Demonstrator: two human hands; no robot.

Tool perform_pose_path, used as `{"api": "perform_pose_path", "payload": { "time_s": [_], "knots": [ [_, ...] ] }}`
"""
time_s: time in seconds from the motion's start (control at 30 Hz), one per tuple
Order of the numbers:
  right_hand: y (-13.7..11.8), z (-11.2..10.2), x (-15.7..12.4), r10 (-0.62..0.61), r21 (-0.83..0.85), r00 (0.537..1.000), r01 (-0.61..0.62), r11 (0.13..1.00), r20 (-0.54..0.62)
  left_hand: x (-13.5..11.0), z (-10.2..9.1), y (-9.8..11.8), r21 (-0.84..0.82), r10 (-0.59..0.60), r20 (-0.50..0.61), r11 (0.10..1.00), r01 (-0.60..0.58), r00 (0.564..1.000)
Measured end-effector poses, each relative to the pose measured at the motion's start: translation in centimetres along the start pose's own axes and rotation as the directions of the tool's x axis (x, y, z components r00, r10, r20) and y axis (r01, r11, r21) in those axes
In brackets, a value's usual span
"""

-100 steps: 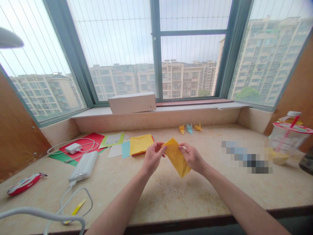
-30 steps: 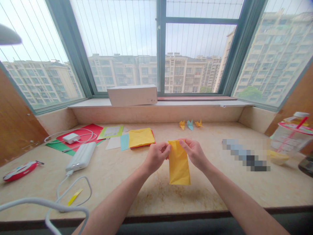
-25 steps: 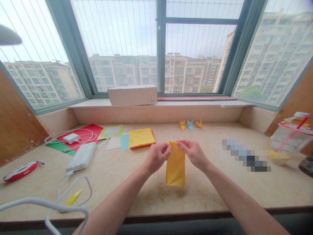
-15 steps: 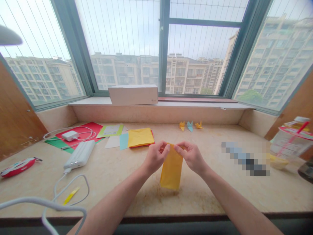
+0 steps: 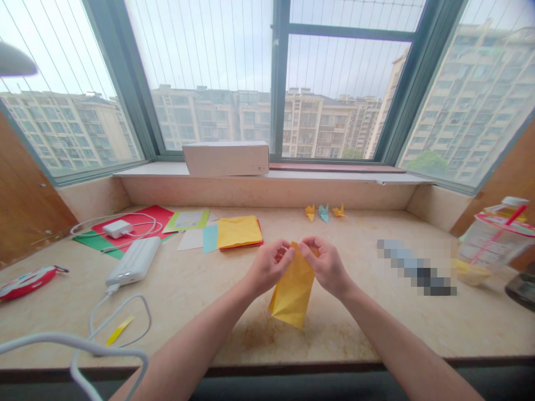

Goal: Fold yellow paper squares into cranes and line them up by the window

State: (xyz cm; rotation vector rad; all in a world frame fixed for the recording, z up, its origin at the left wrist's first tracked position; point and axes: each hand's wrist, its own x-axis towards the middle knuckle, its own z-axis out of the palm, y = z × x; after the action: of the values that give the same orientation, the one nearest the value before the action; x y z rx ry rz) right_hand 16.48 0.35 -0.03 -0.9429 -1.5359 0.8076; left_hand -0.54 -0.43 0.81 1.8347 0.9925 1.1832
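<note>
A folded sheet of yellow paper (image 5: 293, 292) hangs between my two hands above the counter, its lower end spread a little into separate layers. My left hand (image 5: 271, 264) pinches its upper left edge between thumb and fingers. On the other side, my right hand (image 5: 325, 264) grips the upper right edge with the thumb in front. The fingers behind the paper are partly hidden. Beyond my left hand lies a stack of yellow and red paper (image 5: 239, 232).
Three small paper cranes (image 5: 324, 213) stand near the back wall. At left are a white power bank (image 5: 134, 260), a charger (image 5: 117, 229) and a looping cable (image 5: 83, 345). A plastic cup with a straw (image 5: 491, 239) stands at right, near a pixelated object (image 5: 418, 268).
The yellow paper has tilted, and its lower end has opened so that more than one layer shows. My hands have shifted slightly at its top edge and still hold it.
</note>
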Motion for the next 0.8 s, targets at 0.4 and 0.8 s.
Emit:
{"api": "perform_pose_path", "payload": {
  "time_s": [0.4, 0.8],
  "knots": [
    [0.7, -1.3, 1.2, 0.104, 0.09, 0.993, -0.098, 0.991, -0.062, 0.3, -1.2, -0.6, 0.011, -0.139, 0.385, 0.989, 0.146, 0.913],
    [1.6, -3.1, 2.4, 0.097, 0.19, 0.943, -0.037, 0.981, -0.317, 0.5, -1.5, -0.1, -0.136, -0.154, 0.465, 0.96, 0.243, 0.872]
  ]
}}
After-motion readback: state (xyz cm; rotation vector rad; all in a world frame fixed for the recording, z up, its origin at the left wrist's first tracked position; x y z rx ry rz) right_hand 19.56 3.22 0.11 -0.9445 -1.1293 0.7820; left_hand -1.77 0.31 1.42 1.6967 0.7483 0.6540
